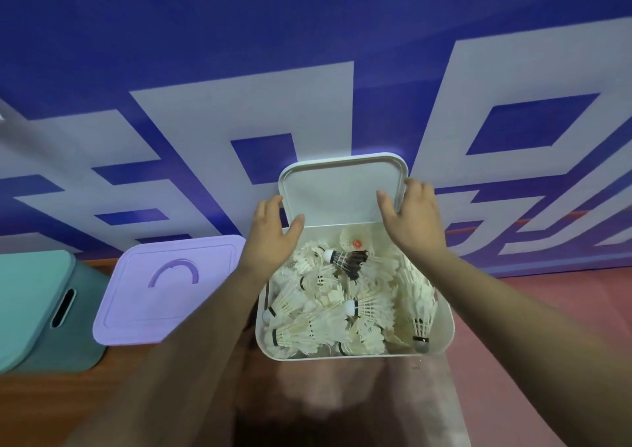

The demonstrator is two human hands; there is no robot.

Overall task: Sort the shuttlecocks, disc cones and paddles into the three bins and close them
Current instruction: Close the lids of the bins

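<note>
White bin (pixel 444 327): in the lower middle of the frame, not yet closed, full of shuttlecocks (pixel 318 310). Most are white; one dark shuttlecock (pixel 352 262) lies near the far wall of the bin.
White lid (pixel 338 190): it stands tilted at the far edge of the white bin, with its inner side turned to the camera.
Left hand (pixel 273 231): it holds the left edge of the white lid, thumb in front and fingers behind.
Right hand (pixel 413 221): it holds the right edge of the lid in the same way, thumb on the inner side.
Purple bin (pixel 171 286): to the left of the white bin, its lid is on and lies flat.
Teal bin (pixel 34 310): at the left edge of the frame, also covered.
Disc cones and paddles: not visible. I judge they are inside the two covered bins, but this cannot be checked.
Done: the sorting seems complete and two bins are shut.
Left: to lower the white lid and press it down onto the rim.
</note>
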